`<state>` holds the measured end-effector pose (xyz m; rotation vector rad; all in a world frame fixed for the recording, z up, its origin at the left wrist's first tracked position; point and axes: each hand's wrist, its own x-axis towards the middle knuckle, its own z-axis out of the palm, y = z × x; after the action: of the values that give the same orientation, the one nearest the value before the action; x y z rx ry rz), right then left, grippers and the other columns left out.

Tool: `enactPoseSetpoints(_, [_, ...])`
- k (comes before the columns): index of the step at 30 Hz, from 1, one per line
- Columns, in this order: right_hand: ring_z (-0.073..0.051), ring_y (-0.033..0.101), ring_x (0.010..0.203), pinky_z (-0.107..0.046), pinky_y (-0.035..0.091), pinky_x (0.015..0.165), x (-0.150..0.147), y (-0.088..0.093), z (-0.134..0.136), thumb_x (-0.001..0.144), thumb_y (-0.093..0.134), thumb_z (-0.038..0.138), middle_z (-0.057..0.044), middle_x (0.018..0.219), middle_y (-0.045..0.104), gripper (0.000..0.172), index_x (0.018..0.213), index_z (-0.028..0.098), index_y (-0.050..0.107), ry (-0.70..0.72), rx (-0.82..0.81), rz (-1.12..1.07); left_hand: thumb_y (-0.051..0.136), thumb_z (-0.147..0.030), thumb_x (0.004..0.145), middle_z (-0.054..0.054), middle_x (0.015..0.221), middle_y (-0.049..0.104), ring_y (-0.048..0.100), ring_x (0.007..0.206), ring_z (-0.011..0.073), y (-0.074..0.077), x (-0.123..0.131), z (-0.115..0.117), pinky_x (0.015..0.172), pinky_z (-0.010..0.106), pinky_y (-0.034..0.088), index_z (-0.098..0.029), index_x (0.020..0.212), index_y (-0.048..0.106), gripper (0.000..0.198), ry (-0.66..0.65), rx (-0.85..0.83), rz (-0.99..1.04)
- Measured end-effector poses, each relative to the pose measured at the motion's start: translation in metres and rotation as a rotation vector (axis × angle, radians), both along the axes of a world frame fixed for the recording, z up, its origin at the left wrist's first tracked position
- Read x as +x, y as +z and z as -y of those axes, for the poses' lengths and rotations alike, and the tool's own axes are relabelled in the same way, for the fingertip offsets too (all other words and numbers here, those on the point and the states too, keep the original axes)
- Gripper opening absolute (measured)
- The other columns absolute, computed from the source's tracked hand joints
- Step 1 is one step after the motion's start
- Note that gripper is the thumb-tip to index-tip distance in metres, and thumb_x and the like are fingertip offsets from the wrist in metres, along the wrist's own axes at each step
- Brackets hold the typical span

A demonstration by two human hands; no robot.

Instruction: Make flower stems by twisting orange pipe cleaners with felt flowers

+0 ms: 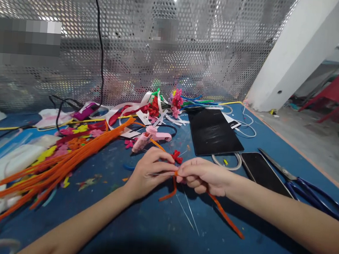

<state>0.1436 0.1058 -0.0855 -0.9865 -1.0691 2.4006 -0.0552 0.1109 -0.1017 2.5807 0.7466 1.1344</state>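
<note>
Over the middle of the blue table, my left hand [153, 169] and my right hand [202, 176] meet fingertip to fingertip. Both pinch an orange pipe cleaner [227, 216]. One end of it hangs out below my right hand toward the lower right, and a short bent piece drops between the hands. Thin pale wires or threads [191, 209] stick out beneath the fingers. A small red flower [177, 156] shows just beyond my fingertips. Behind my left hand lies a pink glue gun [142, 140]. My fingers hide the spot where the pipe cleaner is gripped.
A bundle of orange pipe cleaners [77, 155] lies at left beside coloured felt-like pieces. A black tablet [214, 132], a phone [265, 172] and blue-handled scissors [307, 185] are at right. Ribbons and craft flowers [177, 102] sit before a perforated metal panel [163, 53]. A black cable [101, 48] hangs down.
</note>
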Motion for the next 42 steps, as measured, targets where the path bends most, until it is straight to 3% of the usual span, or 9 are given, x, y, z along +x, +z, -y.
enactPoseSetpoints(6, [-0.001,0.014,0.036,-0.015,0.009,0.034,-0.001,0.013,0.005,0.074,0.056,0.021,0.011,0.041,0.03,0.014,0.063,0.013,0.056,-0.094,0.143,0.054,0.065,-0.018,0.076,0.001,0.076,0.067,0.053,0.079,0.0149,0.009,0.004,0.004,0.075,0.029,0.042,-0.02,0.083,0.068,0.008,-0.011,-0.153,0.085])
enactPoseSetpoints(10, [-0.002,0.027,0.037,-0.015,0.017,0.035,-0.003,0.022,0.009,0.074,0.054,0.021,0.008,0.044,0.039,0.014,0.062,0.014,0.053,-0.177,0.396,0.15,0.063,-0.019,0.077,0.0,0.07,0.063,0.055,0.071,0.0124,0.02,0.014,0.015,0.068,0.024,0.043,-0.018,0.072,0.067,0.007,0.102,-0.547,0.224])
enactPoseSetpoints(14, [-0.006,0.045,0.051,-0.018,0.033,0.048,0.001,0.025,0.015,0.081,0.049,0.02,0.002,0.057,0.054,0.017,0.067,0.014,0.056,-0.188,1.071,0.38,0.065,-0.024,0.074,-0.002,0.056,0.057,0.048,0.05,0.0064,0.036,0.024,0.025,0.049,0.017,0.039,-0.014,0.064,0.064,0.014,0.134,-1.108,0.429])
enactPoseSetpoints(18, [-0.009,0.044,0.052,-0.023,0.026,0.047,0.004,0.021,0.022,0.086,0.042,0.014,-0.002,0.059,0.057,0.025,0.068,0.013,0.059,-0.129,1.97,0.67,0.068,-0.022,0.069,-0.003,0.05,0.05,0.042,0.041,0.0026,0.047,0.025,0.028,0.037,0.011,0.032,-0.012,0.062,0.058,0.016,0.062,-1.707,0.656])
enactPoseSetpoints(20, [-0.01,0.043,0.05,-0.025,0.022,0.045,0.004,0.019,0.023,0.086,0.04,0.012,-0.003,0.058,0.057,0.026,0.068,0.013,0.06,-0.119,2.14,0.721,0.07,-0.017,0.066,-0.004,0.051,0.049,0.042,0.04,0.0015,0.047,0.023,0.028,0.035,0.009,0.032,-0.011,0.064,0.057,0.015,0.031,-1.842,0.728])
enactPoseSetpoints(26, [-0.006,0.042,0.051,-0.018,0.031,0.048,0.003,0.032,0.013,0.082,0.047,0.017,0.003,0.059,0.052,0.016,0.07,0.014,0.057,-0.244,1.189,0.413,0.071,-0.025,0.068,0.001,0.064,0.063,0.058,0.053,0.0077,0.039,0.023,0.024,0.049,0.016,0.048,-0.012,0.077,0.063,0.018,-0.017,-1.294,0.661])
enactPoseSetpoints(32, [-0.002,0.01,0.038,-0.016,0.007,0.035,0.009,0.035,0.01,0.075,0.056,0.024,0.012,0.045,0.02,0.013,0.066,0.015,0.053,-0.107,0.163,0.013,0.07,-0.02,0.071,0.002,0.071,0.069,0.063,0.063,0.012,0.032,0.018,0.026,0.059,0.022,0.051,-0.016,0.075,0.066,0.007,0.156,-0.398,0.319])
enactPoseSetpoints(37, [-0.002,0.008,0.039,-0.013,0.007,0.034,0.011,0.026,0.014,0.075,0.058,0.022,0.012,0.046,0.016,0.013,0.066,0.014,0.052,-0.031,-0.166,-0.152,0.063,-0.016,0.078,-0.003,0.073,0.071,0.061,0.069,0.0129,0.029,0.005,0.035,0.068,0.026,0.048,-0.024,0.089,0.067,0.015,0.163,0.487,-0.043])
enactPoseSetpoints(42, [-0.002,0.009,0.039,-0.013,0.007,0.033,0.014,0.026,0.02,0.077,0.055,0.02,0.011,0.046,0.018,0.012,0.067,0.014,0.052,-0.021,-0.248,-0.212,0.069,-0.016,0.073,-0.01,0.08,0.072,0.06,0.075,0.0116,0.044,0.0,0.041,0.09,0.028,0.04,-0.032,0.091,0.067,0.024,0.148,0.897,-0.218])
